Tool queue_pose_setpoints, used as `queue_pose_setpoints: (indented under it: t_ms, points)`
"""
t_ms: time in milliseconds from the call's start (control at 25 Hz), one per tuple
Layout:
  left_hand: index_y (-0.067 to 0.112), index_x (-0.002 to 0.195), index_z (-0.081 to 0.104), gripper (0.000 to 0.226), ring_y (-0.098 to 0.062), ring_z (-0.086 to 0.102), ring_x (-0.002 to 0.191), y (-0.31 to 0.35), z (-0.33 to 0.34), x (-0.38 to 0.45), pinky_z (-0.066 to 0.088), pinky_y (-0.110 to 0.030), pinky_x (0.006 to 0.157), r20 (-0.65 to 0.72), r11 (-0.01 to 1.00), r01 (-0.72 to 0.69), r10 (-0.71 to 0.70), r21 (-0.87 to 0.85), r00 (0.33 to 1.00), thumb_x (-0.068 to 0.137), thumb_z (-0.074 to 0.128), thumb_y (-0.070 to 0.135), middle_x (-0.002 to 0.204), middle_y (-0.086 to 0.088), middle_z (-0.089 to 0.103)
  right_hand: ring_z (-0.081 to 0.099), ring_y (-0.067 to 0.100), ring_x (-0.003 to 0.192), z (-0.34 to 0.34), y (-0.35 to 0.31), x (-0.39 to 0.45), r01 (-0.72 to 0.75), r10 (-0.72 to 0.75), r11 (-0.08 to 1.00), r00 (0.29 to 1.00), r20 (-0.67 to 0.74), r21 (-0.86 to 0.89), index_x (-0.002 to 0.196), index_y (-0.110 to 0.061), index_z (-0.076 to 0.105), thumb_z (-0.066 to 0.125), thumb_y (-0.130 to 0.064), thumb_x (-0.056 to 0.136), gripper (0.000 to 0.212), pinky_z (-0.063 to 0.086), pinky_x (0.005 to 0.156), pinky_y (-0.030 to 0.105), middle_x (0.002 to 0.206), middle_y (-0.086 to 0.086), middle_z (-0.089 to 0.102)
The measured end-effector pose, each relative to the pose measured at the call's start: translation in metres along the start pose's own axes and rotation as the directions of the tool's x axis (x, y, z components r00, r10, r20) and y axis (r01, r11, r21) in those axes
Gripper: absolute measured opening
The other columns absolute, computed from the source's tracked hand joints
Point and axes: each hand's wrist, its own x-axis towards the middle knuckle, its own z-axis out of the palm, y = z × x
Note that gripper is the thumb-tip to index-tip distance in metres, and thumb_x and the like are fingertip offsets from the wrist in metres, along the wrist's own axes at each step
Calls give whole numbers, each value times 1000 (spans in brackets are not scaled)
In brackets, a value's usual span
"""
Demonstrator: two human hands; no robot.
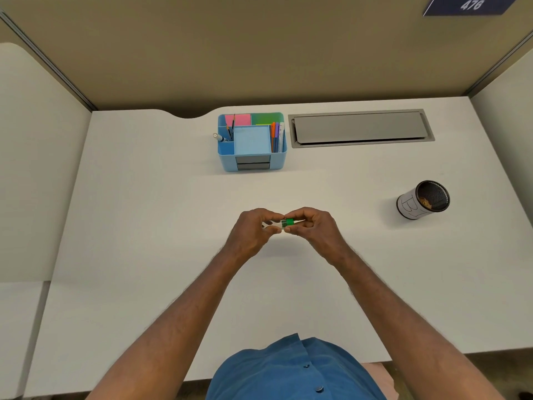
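Both my hands meet above the middle of the white desk (144,226). Between them is a small white marker-like object with a green band (288,222). My left hand (253,229) pinches its white body from the left. My right hand (314,226) pinches the green end from the right. Most of the object is hidden by my fingers.
A light-blue desk organiser (278,160) with pens, markers and sticky notes stands at the back centre. To its right, a grey cable hatch (360,128) is set into the desk. A black mesh cup (424,199) with a white label stands at the right. Partition walls surround the desk.
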Motion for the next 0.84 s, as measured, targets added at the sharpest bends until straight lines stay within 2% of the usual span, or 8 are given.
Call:
queue_pose_setpoints:
  t_ms: [200, 280, 400, 600, 760, 840]
  points:
    - [27, 116, 74, 32, 4, 63, 89, 2, -2, 5, 49, -16, 80, -26, 1000, 10, -10, -12, 1000, 85, 80, 21, 106, 12, 73, 80, 14, 94, 2, -3, 1, 8, -10, 998, 1000, -26, -66, 110, -25, 77, 83, -6, 84, 33, 63, 92, 35, 105, -5, 82]
    - [27, 114, 74, 31, 6, 63, 91, 3, -2, 6, 49, -15, 80, -25, 1000, 12, -13, -23, 1000, 85, 80, 21, 101, 16, 71, 79, 13, 94, 1, -5, 3, 22, -27, 993, 999, -41, -120, 111, -23, 75, 82, -6, 85, 32, 63, 92, 36, 106, -6, 81]
    - [27, 112, 75, 29, 9, 62, 90, 3, -3, 6, 46, -12, 77, -27, 1000, 14, -14, -22, 1000, 84, 81, 21, 103, 13, 74, 79, 14, 94, -1, -8, 5, 31, -35, 988, 999, -26, -153, 109, -22, 77, 82, -6, 85, 29, 63, 91, 36, 105, -6, 81]
    - [25, 112, 77, 30, 6, 62, 87, 4, -4, 5, 45, -9, 75, -41, 1000, 17, -18, -21, 999, 83, 81, 22, 108, 8, 76, 78, 14, 90, -1, -8, 7, 20, -21, 991, 1000, -4, -135, 103, -26, 79, 84, -7, 84, 27, 62, 88, 33, 99, -8, 82]
    - [26, 113, 77, 30, 0, 64, 87, 4, -6, 4, 44, -8, 74, -50, 1000, 13, -14, -20, 999, 84, 81, 22, 109, 6, 76, 79, 25, 92, -4, -7, 11, -10, 12, 997, 1000, 21, -73, 106, -19, 79, 83, -6, 85, 25, 63, 90, 36, 98, 1, 83]
    - [25, 113, 76, 30, 0, 64, 87, 4, -6, 4, 44, -7, 74, -51, 1000, 10, -11, -18, 999, 84, 81, 21, 109, 5, 76, 79, 26, 92, -4, -8, 12, -9, 11, 998, 999, 35, -55, 107, -16, 79, 81, -4, 86, 24, 63, 86, 33, 98, 4, 82]
